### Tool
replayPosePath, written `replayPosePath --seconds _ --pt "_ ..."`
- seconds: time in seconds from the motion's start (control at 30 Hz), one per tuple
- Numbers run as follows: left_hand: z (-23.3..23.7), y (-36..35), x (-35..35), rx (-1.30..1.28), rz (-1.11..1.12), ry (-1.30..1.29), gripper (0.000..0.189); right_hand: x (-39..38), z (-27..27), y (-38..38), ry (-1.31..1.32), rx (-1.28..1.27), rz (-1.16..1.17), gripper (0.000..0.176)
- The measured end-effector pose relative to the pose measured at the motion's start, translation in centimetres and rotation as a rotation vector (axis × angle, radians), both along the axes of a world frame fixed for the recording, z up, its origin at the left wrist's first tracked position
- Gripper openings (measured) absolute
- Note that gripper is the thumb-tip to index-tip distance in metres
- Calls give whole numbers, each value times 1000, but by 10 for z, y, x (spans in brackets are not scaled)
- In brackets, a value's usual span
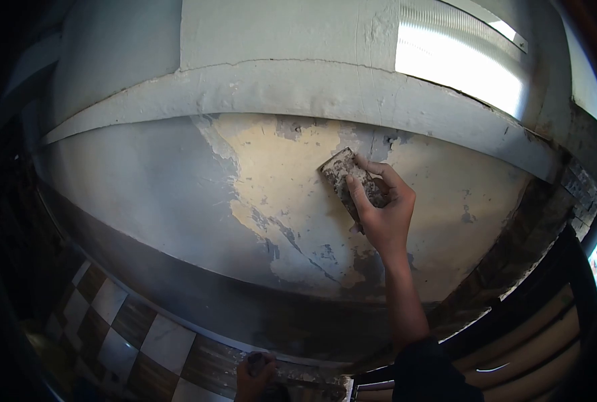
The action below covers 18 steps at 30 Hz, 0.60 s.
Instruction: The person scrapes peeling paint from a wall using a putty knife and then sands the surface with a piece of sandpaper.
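Observation:
My right hand [387,204] grips a flat, crusted scraper [342,167], thumb and fingers on its near face. The scraper's upper edge lies against the wall [281,157], over a cream patch where the grey-white paint has come off. Flaked dark spots and a crack run below and left of it. Low in the view, my left hand [257,375] is closed around a small dark object [256,364] that is too dim to name.
A pale ledge [278,87] crosses above the patch, with a bright ribbed window [466,60] at upper right. Checkered tiles [167,342] lie at lower left. Wooden slats [526,355] and a rough dark edge [513,248] stand at right.

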<state>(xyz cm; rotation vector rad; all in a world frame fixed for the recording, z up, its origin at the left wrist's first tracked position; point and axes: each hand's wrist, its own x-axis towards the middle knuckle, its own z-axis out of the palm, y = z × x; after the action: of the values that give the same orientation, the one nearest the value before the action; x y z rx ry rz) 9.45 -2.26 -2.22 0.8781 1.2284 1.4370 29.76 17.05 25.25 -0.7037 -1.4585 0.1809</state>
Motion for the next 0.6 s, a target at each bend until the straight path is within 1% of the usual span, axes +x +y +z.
replayPosePath --seconds 0.03,0.07,0.13,0.17,0.23,0.27,0.33,0.37,0.43,0.47,0.53,0.57,0.6 --pt "6 -2 2 -59 10 -12 12 1 -1 2 -22 105 -8 20" --pt "2 -5 0 -64 18 -9 12 3 0 -2 -18 100 1 20" --pt "-9 -9 -5 63 80 226 14 10 5 -14 58 -165 58 21" --pt "-9 -10 -4 58 82 228 14 12 4 -11 60 -170 61 21" --pt "-6 -16 0 -2 228 296 15 15 -1 0 -22 26 11 22" --pt "3 -21 3 -9 231 303 15 16 -1 2 -16 19 14 22" --pt "28 -24 6 -73 174 67 25 16 -1 7 -62 128 -24 23" --pt "26 -23 2 -69 177 71 25 16 -1 8 -58 131 -21 23" --pt "12 -24 -7 -219 88 191 35 18 -2 8 -49 62 -4 23" --pt "0 -25 -6 -220 91 193 35 19 -3 9 -47 62 -1 23" --pt "-18 -27 -6 -101 365 752 38 18 -5 13 -37 92 1 24" --pt "-14 -26 -5 -103 369 757 38 18 -6 13 -31 91 5 24" --pt "-8 -25 -3 -82 366 692 36 17 -7 14 -40 106 -28 24"
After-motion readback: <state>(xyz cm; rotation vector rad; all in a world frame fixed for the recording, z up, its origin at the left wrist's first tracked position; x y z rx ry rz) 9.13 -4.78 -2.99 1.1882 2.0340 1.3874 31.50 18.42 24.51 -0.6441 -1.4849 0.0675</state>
